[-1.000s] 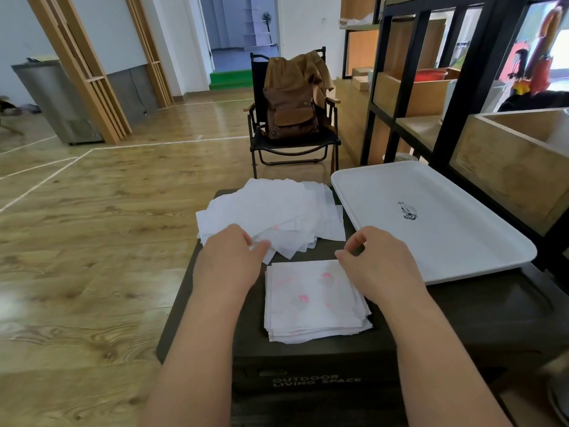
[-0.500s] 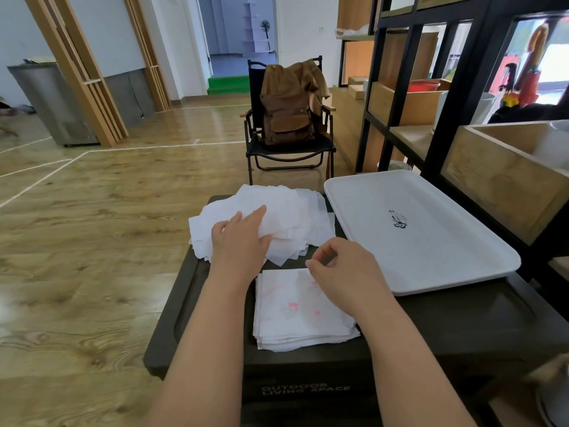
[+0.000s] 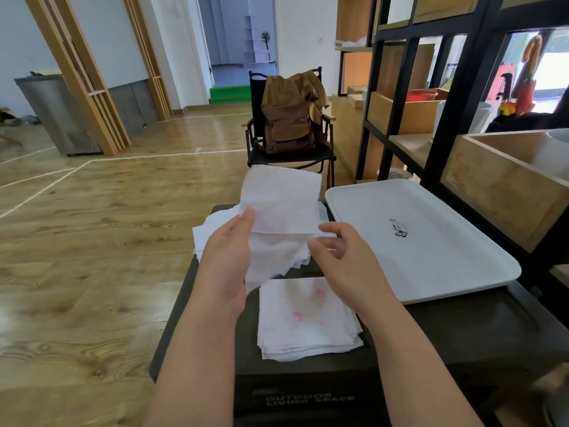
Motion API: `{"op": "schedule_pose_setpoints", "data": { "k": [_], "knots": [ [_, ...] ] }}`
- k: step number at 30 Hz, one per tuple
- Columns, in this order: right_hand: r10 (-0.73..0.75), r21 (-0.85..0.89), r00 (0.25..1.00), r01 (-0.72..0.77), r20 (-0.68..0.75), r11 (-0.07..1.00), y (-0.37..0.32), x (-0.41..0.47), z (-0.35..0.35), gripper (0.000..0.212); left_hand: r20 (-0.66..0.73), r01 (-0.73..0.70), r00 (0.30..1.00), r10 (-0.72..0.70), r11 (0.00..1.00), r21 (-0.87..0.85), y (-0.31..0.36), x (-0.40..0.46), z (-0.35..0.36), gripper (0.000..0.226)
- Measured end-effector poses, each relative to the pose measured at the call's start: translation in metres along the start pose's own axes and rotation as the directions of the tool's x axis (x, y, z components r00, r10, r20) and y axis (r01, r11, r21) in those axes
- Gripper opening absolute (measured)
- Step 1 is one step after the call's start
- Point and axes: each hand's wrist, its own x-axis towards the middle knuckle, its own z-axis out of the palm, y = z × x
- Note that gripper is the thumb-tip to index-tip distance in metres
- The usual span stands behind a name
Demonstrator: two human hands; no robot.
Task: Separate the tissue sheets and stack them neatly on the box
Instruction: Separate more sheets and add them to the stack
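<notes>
Topping a dark box (image 3: 455, 334), white tray (image 3: 431, 251) — wood floor (image 3: 92, 229), chair (image 3: 289, 155) behind

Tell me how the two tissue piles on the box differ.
The near stack is squared and aligned; the far pile is loose and fanned. The near stack's top sheet shows pink marks; the far pile looks plain white. Both rest on the dark box.

Bright, even daylight fills the room, strongest from the blown-out window (image 3: 551, 84) at far right. The glossy wooden plank floor (image 3: 92, 229) carries pale sheen streaks. Shadows are soft. Wide-angle distortion bends the black metal shelving frame (image 3: 400, 97) beside that window; the lower right corner is blurred.
</notes>
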Motion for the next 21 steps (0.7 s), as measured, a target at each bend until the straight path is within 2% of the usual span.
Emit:
{"op": "schedule_pose_setpoints", "data": {
  "k": [1,3,7,9,11,12,14,17,21],
  "knots": [
    [-0.010,0.067,1.000,0.009,0.002,0.998,-0.002,0.001,0.000,0.025,0.063,0.091,0.994,-0.086,0.993,-0.073,0.002,-0.002,-0.002,0.025],
    [-0.028,0.157,1.000,0.029,-0.004,0.987,-0.004,0.002,0.000,0.026,0.126,0.175,0.979,-0.161,0.978,-0.110,0.004,-0.002,-0.006,0.029],
    [-0.088,0.218,0.995,0.094,-0.035,0.971,-0.002,0.004,0.001,0.041,0.088,0.158,0.984,-0.154,0.987,-0.037,0.002,-0.001,-0.010,0.031],
    [-0.109,0.195,0.988,0.129,-0.109,0.972,0.000,0.006,0.003,0.051,0.044,0.074,0.996,-0.083,0.982,0.174,0.000,0.000,-0.013,0.031],
    [-0.150,0.108,0.974,0.169,-0.170,0.980,0.002,0.007,0.004,0.057,0.017,-0.030,1.000,0.025,0.915,0.402,-0.003,0.001,-0.018,0.042],
    [-0.167,0.073,0.971,0.181,-0.173,0.981,0.003,0.008,0.005,0.056,0.020,-0.071,0.997,0.070,0.885,0.460,-0.003,0.000,-0.020,0.049],
    [-0.188,0.013,0.973,0.191,-0.132,0.981,0.005,0.010,0.004,0.046,0.086,-0.176,0.984,0.153,0.835,0.521,-0.002,0.001,-0.025,0.054],
    [-0.245,-0.174,0.965,0.227,-0.092,0.958,0.006,0.010,0.003,0.032,0.200,-0.343,0.939,0.279,0.738,0.581,0.000,0.003,-0.030,0.040],
    [-0.259,-0.312,0.958,0.210,-0.126,0.926,0.007,0.011,0.001,0.019,0.227,-0.412,0.907,0.353,0.643,0.646,0.002,-0.001,-0.030,0.027]
  ]
}}
